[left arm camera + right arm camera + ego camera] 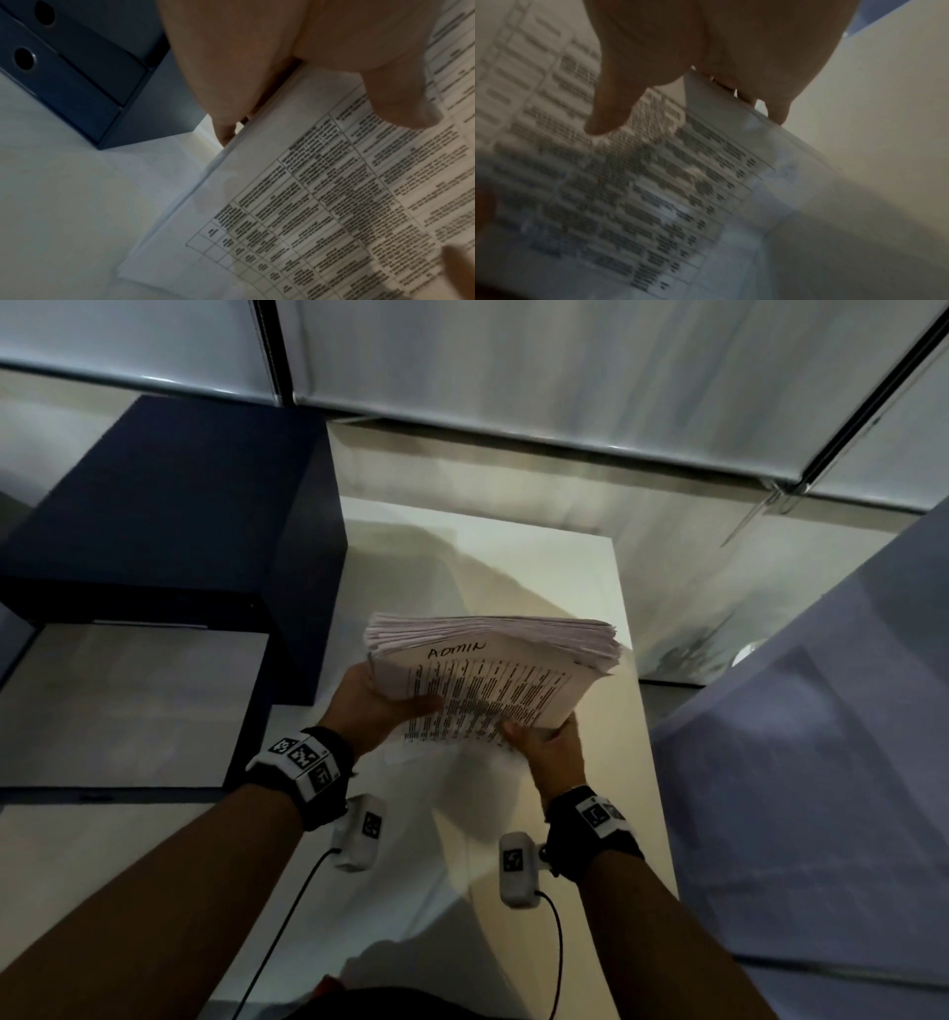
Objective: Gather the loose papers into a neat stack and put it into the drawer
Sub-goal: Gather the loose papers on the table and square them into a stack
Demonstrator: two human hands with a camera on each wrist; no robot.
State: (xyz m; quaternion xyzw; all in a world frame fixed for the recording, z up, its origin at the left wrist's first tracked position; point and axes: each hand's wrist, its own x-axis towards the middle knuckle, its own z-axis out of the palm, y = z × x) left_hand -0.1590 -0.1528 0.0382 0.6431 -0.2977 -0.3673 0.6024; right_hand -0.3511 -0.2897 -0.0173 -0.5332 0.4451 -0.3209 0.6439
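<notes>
A thick stack of printed papers point(493, 670), its top sheet headed "ADMIN", is held tilted above the white table point(513, 814). My left hand point(385, 706) grips the stack's left edge, thumb on the top sheet and fingers beneath. My right hand point(549, 742) grips the near right corner the same way. The left wrist view shows the thumb point(401, 101) pressed on the printed table of the papers point(321, 203). In the right wrist view the thumb point(611, 113) lies on the blurred sheet point(654, 192). A dark blue drawer unit point(169, 516) stands left of the stack, its drawers point(64, 67) closed.
A pale sheet or tray point(128, 701) lies in front of the drawer unit at the left. A grey-blue panel point(821, 762) rises at the right of the table. Window blinds point(565, 377) run along the back.
</notes>
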